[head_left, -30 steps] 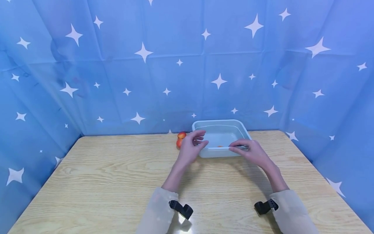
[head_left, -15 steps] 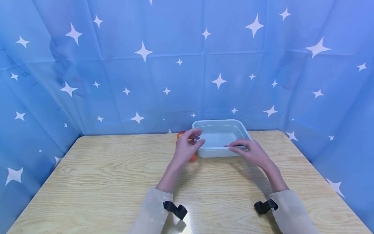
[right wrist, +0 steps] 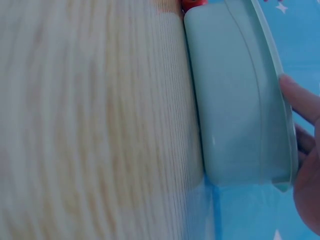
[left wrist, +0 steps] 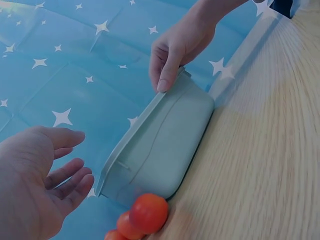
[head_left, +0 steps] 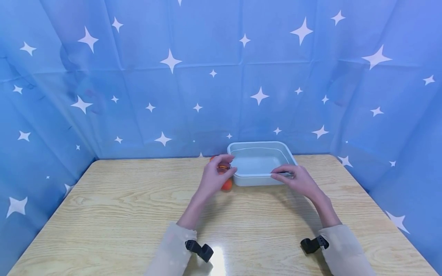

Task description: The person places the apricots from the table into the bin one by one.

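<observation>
A pale blue-green plastic basin [head_left: 253,181] stands near the back of the table. My right hand [head_left: 302,181] pinches its near rim toward the right corner, thumb outside, as the left wrist view also shows. Just left of the basin my left hand [head_left: 211,176] hovers with fingers loosely bent and nothing in them. Behind and below that hand lie several round red-orange fruits [head_left: 226,185], partly hidden by it. In the left wrist view these fruits [left wrist: 149,213] sit in a row beside the basin's end. Most of the basin's inner floor shows pale; its near part is hidden by the front wall.
The wood-grain table [head_left: 121,207] reaches toward me and to both sides. A blue curtain with white stars [head_left: 193,84] hangs along the back and sides, close behind the basin. Each sleeve carries a small black wrist camera [head_left: 199,250].
My left hand has moved left, away from the basin's rim. A fruit now shows by the basin's near left corner, and the small orange-red thing seen inside the basin is out of sight. My right hand stays put.
</observation>
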`<action>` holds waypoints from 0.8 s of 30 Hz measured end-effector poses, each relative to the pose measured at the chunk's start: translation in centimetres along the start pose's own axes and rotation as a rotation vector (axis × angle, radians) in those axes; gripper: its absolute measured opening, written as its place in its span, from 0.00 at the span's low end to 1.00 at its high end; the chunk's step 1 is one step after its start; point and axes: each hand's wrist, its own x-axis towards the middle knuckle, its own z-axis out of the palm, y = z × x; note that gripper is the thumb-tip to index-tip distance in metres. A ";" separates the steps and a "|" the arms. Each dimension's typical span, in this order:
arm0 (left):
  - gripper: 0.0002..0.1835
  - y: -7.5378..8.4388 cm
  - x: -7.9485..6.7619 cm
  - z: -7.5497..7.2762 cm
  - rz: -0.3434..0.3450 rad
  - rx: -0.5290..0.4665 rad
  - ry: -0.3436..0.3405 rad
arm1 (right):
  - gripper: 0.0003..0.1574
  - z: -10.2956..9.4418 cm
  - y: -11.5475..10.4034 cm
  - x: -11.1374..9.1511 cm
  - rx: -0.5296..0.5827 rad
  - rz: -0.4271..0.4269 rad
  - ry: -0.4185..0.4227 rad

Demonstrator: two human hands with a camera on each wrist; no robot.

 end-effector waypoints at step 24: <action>0.23 -1.9 -1.3 -1.8 -0.070 0.113 -0.069 | 0.10 0.0 -0.1 -0.1 -0.007 0.006 -0.006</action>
